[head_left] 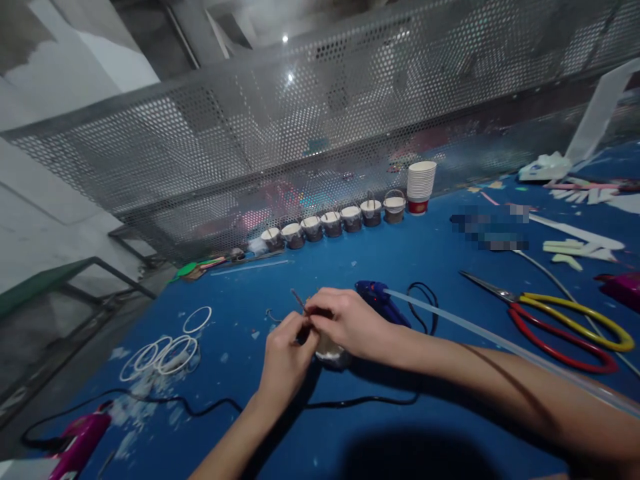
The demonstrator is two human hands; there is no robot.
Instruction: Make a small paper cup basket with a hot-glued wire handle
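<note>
"Evidently both hands are on one spot. What is held?"

"A thin dark brown strip (299, 300), slender as a twig, above the blue, flat-topped bench (320, 267). Its free end points up and away from the person; the lower end is hidden between the fingertips."

"State of the grip?"

"Pinching, on both sides. The left hand (287, 350) and the right hand (345, 323) meet, thumbs and fingers pressed together, at that lower end. Which bears more of the load I cannot tell from where I stand."

"Handling?"

"Light, in my judgement. It stands out straight without drooping, so probably fairly stiff, though so narrow a piece may bend or snap under side pressure. Wire or wood: not established. The dull surface suggests little slip."

"Recommended hold?"

"Near the lower end, fingertips only, modest pressure, the upper length left free. Taking it by the tip would invite bending."

"Anything adjacent?"

"Beneath the hands, a small beige container with a whitish rim (331, 353), partly hidden; contact with the strip cannot be confirmed. A blue plastic glue gun (377, 300) lies just beyond the right wrist."
</note>
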